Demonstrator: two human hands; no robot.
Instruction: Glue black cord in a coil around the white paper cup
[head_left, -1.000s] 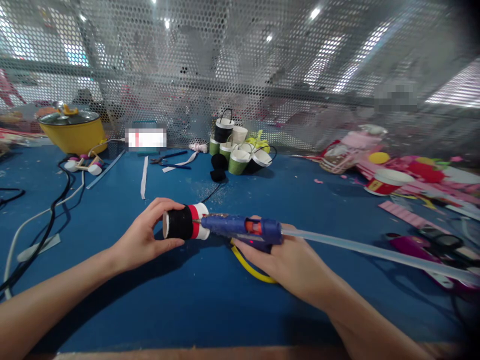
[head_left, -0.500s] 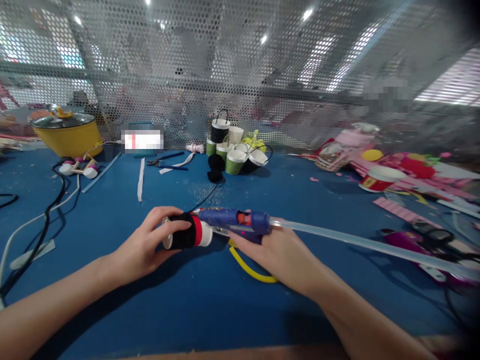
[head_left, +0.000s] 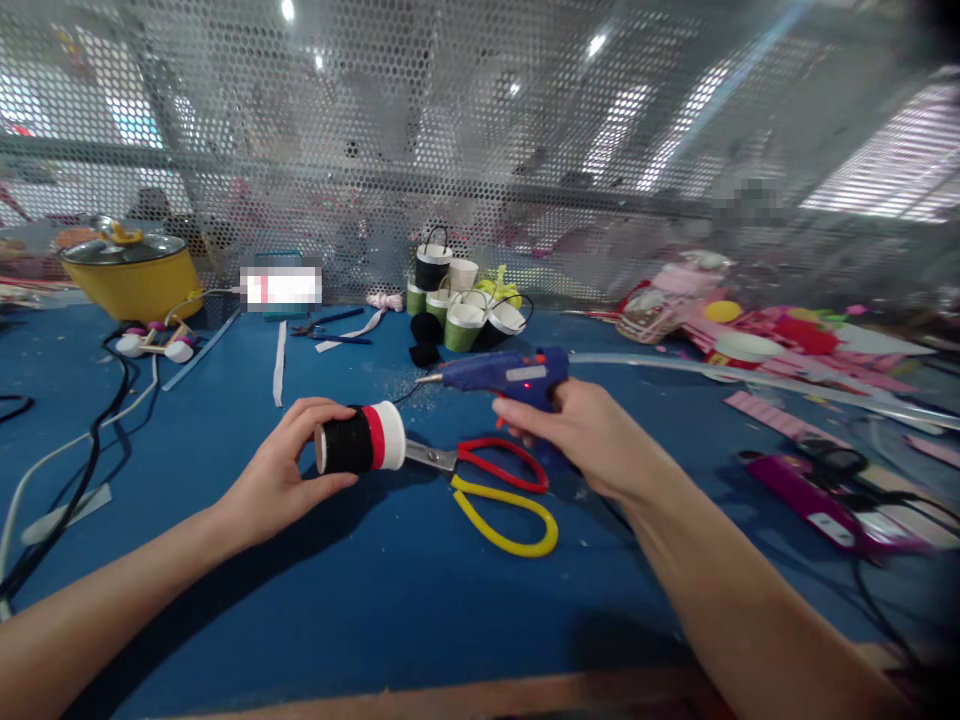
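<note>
My left hand [head_left: 300,470] is closed around a small paper cup [head_left: 352,441] lying sideways, wrapped in black with a red band and a white end facing right. In my right hand [head_left: 570,430] is a blue hot glue gun [head_left: 510,373], gripped by its handle, its metal nozzle pointing left above and apart from the cup. A small red light glows on its body, and a long clear glue stick [head_left: 675,366] runs out of its back to the right. Between my hands lie scissors [head_left: 504,515] with one red and one yellow handle, their blade tips hidden behind the cup.
Small black and green cups [head_left: 465,325] cluster at the back. A yellow pot [head_left: 131,285], cables and pliers [head_left: 330,328] are on the left. To the right lie a purple power strip [head_left: 802,500], a white cup [head_left: 742,350] and pink scraps. A perforated metal screen [head_left: 375,130] stands behind.
The glue gun has moved up and right, away from the cup, uncovering the scissors. My left hand has shifted slightly left and up with the cup, which has turned a little.
</note>
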